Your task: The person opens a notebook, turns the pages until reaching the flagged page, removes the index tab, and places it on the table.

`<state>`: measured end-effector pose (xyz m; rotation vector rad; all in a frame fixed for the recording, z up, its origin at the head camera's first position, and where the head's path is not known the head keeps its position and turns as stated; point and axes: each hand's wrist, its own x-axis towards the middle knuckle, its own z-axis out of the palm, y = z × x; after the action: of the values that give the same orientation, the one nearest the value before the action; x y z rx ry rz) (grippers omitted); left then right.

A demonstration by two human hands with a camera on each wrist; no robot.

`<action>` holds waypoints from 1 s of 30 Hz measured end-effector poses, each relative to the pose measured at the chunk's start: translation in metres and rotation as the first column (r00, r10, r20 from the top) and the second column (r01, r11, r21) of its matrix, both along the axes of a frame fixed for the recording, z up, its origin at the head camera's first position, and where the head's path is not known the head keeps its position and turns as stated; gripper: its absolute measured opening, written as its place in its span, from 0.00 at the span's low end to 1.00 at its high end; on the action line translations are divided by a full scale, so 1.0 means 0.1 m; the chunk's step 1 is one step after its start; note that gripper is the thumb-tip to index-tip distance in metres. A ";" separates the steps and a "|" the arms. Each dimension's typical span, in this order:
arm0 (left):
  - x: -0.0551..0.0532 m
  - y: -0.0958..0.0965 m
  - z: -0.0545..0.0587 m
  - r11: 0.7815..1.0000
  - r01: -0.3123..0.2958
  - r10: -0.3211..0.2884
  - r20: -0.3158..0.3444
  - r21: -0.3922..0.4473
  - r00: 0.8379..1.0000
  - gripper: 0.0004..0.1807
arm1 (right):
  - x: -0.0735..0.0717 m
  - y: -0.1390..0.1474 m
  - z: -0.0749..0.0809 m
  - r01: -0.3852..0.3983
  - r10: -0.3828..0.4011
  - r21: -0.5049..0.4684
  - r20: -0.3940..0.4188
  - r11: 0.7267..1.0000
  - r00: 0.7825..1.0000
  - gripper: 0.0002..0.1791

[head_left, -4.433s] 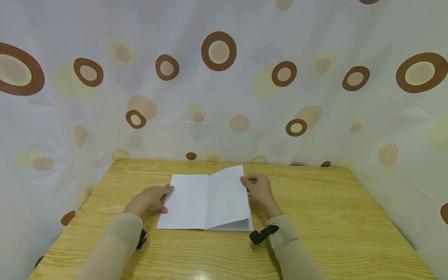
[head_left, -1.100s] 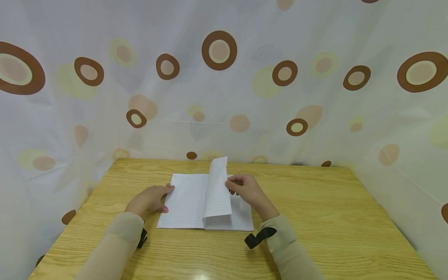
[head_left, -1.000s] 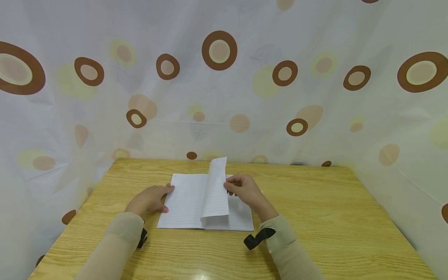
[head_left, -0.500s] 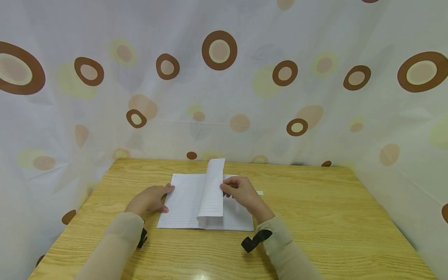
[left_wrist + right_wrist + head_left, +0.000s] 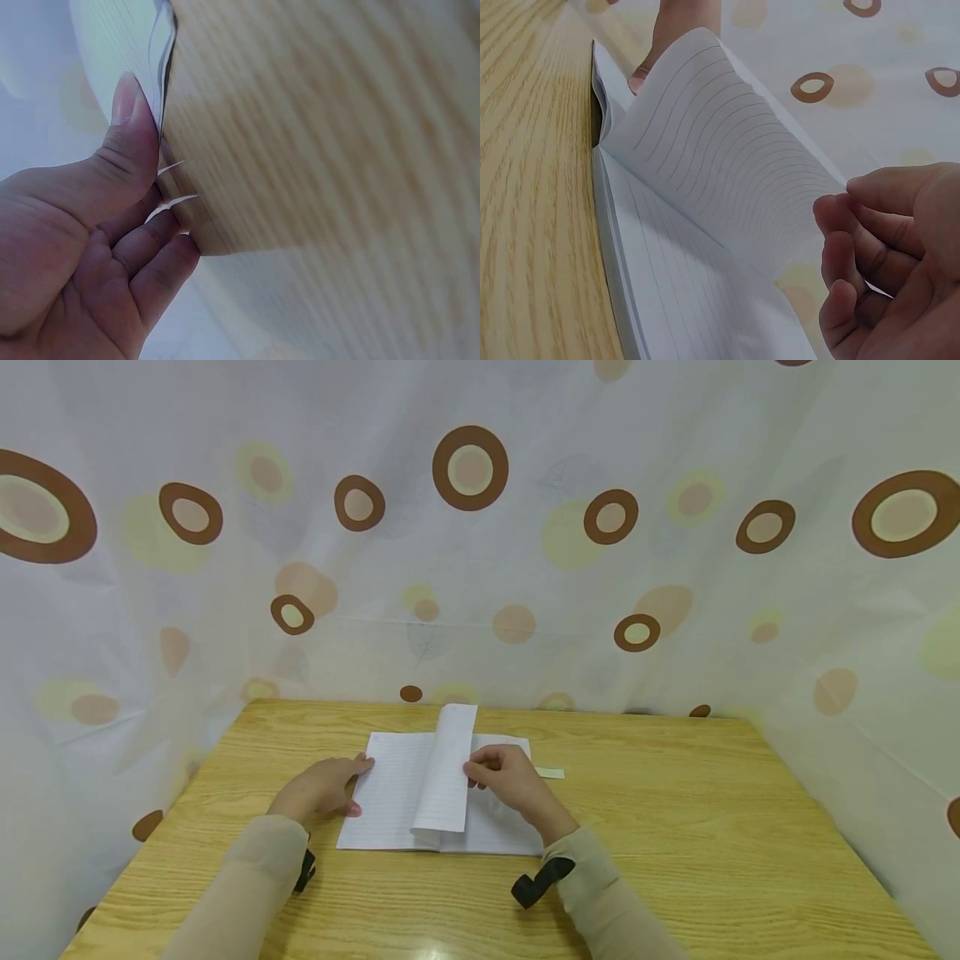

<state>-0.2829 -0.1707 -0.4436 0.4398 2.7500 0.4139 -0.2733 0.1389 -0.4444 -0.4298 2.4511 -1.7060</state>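
An open lined notebook [image 5: 390, 793] lies on the wooden table. My left hand [image 5: 322, 787] rests at its left edge, thumb and index fingertip on the left page. In the left wrist view the thumb [image 5: 131, 112] lies against the paper, with the other fingers below it. My right hand [image 5: 510, 777] pinches the outer edge of one raised page [image 5: 447, 777] between thumb and index finger. That page stands curled over the notebook's middle. In the right wrist view its lined face [image 5: 720, 135] bows upward, above the right-hand page [image 5: 697, 285].
A small pale strip [image 5: 551, 772] sticks out beside the notebook's right edge. The table [image 5: 712, 843] extends around the notebook. Behind and at both sides hangs a white sheet [image 5: 525, 568] with brown and yellow circles. Black straps [image 5: 542, 882] sit on the wrists.
My right hand has carried the pinched page from the right side leftward past the notebook's middle. The pale strip has come into view. My left hand has stayed in place.
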 end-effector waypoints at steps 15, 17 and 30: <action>-0.05 0.00 -0.02 1.000 0.003 -0.003 -0.002 0.001 1.000 0.47 | 0.06 -0.08 0.01 0.022 -0.022 0.047 0.002 0.999 1.000 0.06; -0.06 -0.01 -0.03 1.000 0.004 -0.004 -0.001 0.002 1.000 0.47 | 0.06 -0.09 0.00 0.021 -0.021 0.050 -0.003 0.999 1.000 0.06; -0.05 -0.01 -0.02 1.000 0.006 -0.006 0.017 0.005 1.000 0.47 | 0.07 -0.14 -0.06 0.005 -0.004 0.087 -0.014 0.996 1.000 0.06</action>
<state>-0.2879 -0.1714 -0.4457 0.4441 2.7311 0.4204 -0.2660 0.1253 -0.4507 -0.4270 2.5262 -1.5959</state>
